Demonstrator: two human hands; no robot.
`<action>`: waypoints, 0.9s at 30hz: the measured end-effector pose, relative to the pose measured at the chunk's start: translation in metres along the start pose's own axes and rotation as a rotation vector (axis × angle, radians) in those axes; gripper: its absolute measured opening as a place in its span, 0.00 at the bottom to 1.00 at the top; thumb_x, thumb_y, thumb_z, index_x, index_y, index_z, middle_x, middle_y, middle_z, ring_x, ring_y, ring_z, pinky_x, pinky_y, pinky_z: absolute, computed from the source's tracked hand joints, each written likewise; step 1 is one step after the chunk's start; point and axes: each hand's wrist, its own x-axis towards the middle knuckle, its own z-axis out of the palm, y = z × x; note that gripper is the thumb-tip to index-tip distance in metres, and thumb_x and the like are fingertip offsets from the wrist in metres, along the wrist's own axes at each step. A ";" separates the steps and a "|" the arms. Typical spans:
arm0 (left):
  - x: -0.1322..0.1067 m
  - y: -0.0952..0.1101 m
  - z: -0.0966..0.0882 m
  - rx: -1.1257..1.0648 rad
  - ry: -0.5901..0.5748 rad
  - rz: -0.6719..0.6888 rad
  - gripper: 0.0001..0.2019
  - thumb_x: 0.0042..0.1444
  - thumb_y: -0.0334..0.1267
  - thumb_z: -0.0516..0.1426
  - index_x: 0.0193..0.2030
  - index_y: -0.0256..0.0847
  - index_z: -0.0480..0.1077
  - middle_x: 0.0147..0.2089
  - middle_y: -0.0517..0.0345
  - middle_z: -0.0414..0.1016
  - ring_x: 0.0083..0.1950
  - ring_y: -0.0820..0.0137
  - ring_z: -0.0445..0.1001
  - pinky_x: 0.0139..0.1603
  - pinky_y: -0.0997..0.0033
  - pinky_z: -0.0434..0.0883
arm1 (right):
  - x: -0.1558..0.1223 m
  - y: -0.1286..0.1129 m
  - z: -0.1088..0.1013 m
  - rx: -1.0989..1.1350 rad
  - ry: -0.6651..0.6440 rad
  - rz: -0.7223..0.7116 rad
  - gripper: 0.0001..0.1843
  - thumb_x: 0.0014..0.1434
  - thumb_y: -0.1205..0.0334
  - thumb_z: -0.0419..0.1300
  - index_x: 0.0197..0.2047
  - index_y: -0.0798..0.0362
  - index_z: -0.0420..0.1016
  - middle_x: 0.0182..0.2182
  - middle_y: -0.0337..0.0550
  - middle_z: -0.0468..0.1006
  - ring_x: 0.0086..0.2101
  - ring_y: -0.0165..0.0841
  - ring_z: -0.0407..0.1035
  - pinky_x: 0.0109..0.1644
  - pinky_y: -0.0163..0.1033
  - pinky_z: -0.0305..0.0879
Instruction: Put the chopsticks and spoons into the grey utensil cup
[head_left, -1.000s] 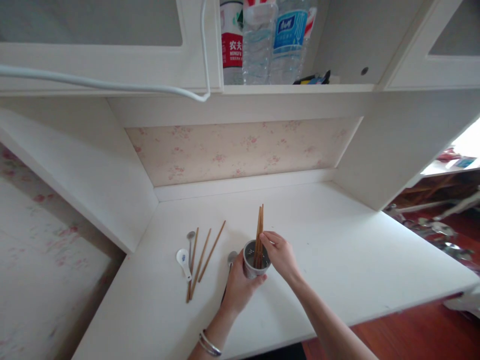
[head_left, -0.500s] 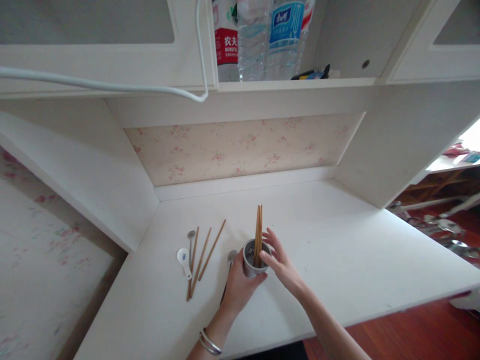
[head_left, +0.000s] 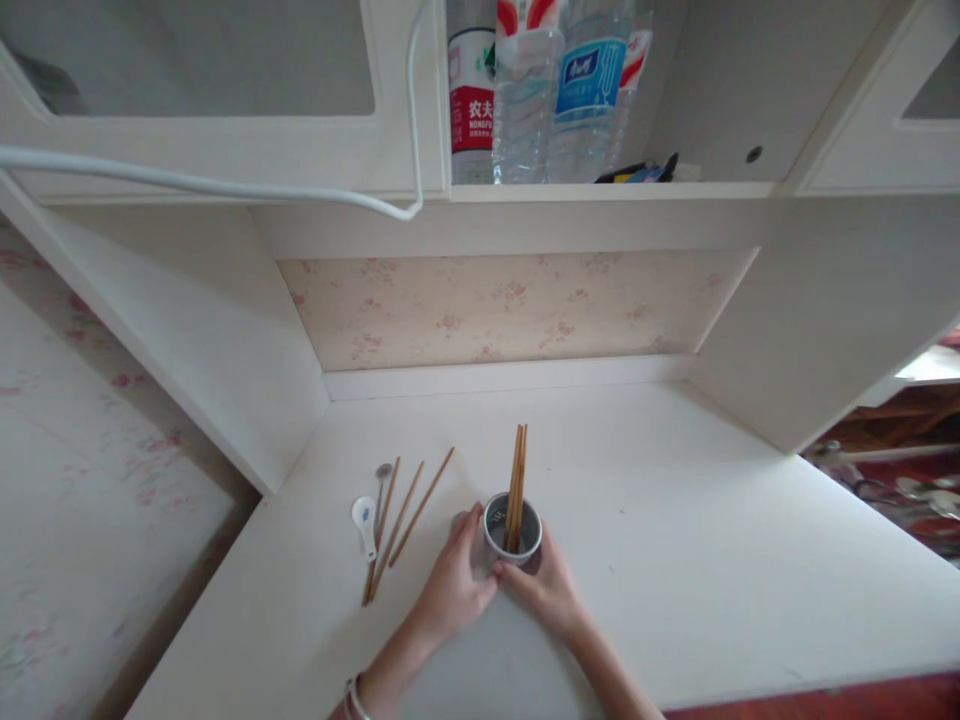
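Note:
A grey metal utensil cup (head_left: 531,524) stands upright on the white desktop between my hands. Several wooden chopsticks (head_left: 517,475) lean together inside it, their tops sticking out. My left hand (head_left: 454,580) wraps the cup's left side. Around the right side curves my right hand (head_left: 553,592), its thumb at the near rim close to the left thumb. Just behind the left fingers, the round end of a metal spoon (head_left: 457,520) peeks out, mostly hidden. Further left lie loose chopsticks (head_left: 421,508), a white patterned soup spoon (head_left: 364,518) and a long-handled metal spoon (head_left: 383,471).
The white desktop (head_left: 675,520) has side panels left and right. Overhead, a cabinet shelf (head_left: 615,192) holds plastic bottles (head_left: 525,110). A white cable (head_left: 262,190) hangs across the upper left. Metal kitchenware (head_left: 911,490) shows at the far right.
My right hand has moved from the chopsticks and far rim down to the cup's right side. The left hand has shifted its hold, now covering more of the metal spoon. The camera view has tilted slightly.

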 end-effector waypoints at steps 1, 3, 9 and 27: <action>0.003 0.002 -0.010 0.039 -0.030 -0.008 0.31 0.50 0.32 0.60 0.63 0.42 0.62 0.60 0.47 0.70 0.58 0.61 0.70 0.59 0.62 0.67 | 0.000 0.001 0.000 0.001 0.005 -0.002 0.39 0.49 0.53 0.70 0.62 0.48 0.62 0.54 0.51 0.74 0.55 0.49 0.67 0.59 0.56 0.63; 0.015 0.003 -0.032 0.162 -0.046 -0.029 0.19 0.57 0.34 0.55 0.56 0.42 0.68 0.54 0.50 0.74 0.49 0.66 0.75 0.52 0.66 0.72 | -0.001 0.003 -0.001 -0.010 0.013 0.005 0.39 0.48 0.52 0.70 0.61 0.48 0.63 0.54 0.50 0.74 0.54 0.49 0.67 0.58 0.56 0.64; 0.061 -0.021 -0.068 0.755 -0.028 -0.110 0.10 0.61 0.36 0.51 0.45 0.40 0.71 0.47 0.49 0.76 0.50 0.63 0.74 0.54 0.62 0.68 | 0.000 0.003 -0.004 -0.026 0.005 0.035 0.40 0.48 0.52 0.70 0.62 0.49 0.63 0.53 0.50 0.74 0.55 0.49 0.66 0.58 0.55 0.63; 0.088 -0.018 -0.072 0.452 0.044 -0.217 0.16 0.64 0.42 0.45 0.35 0.39 0.71 0.34 0.54 0.76 0.37 0.66 0.74 0.40 0.69 0.68 | -0.001 0.000 -0.009 -0.161 -0.016 0.024 0.39 0.50 0.54 0.69 0.63 0.47 0.60 0.56 0.49 0.72 0.55 0.48 0.66 0.60 0.55 0.61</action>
